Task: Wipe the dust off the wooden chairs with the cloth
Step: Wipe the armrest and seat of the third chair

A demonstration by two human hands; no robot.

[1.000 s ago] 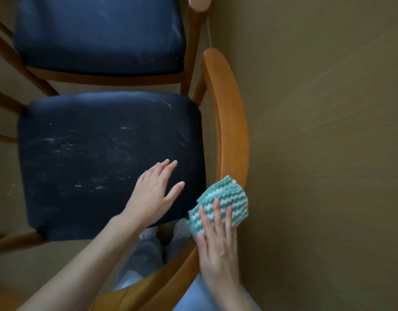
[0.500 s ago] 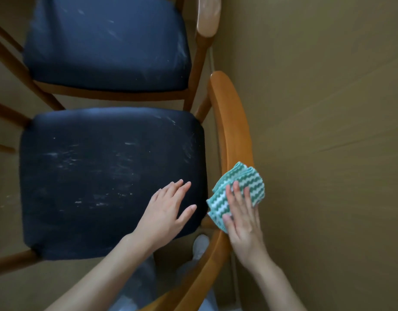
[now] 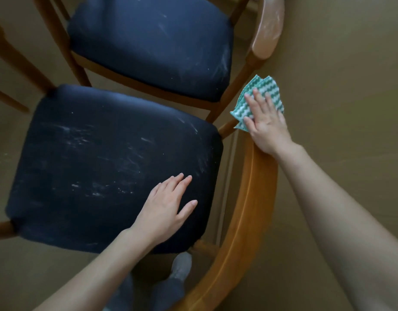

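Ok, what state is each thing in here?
cloth, folded, pressed on the near backrest
right hand, fingers straight, pressing the cloth
left hand, fingers straight, over the near seat
near backrest, glossy, no dust visible
near seat, streaked with white dust
far backrest, coated in whitish dust
far seat, dust-streaked

Right hand [image 3: 266, 124] presses the cloth [image 3: 258, 97] flat on the chair's backrest [image 3: 249, 209]; left hand [image 3: 164, 212] rests on the seat [image 3: 99, 158].

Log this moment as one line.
phase: wipe top rail | right hand: flat on cloth at far end | left hand: open over dusty seat | far chair's rail: dusty
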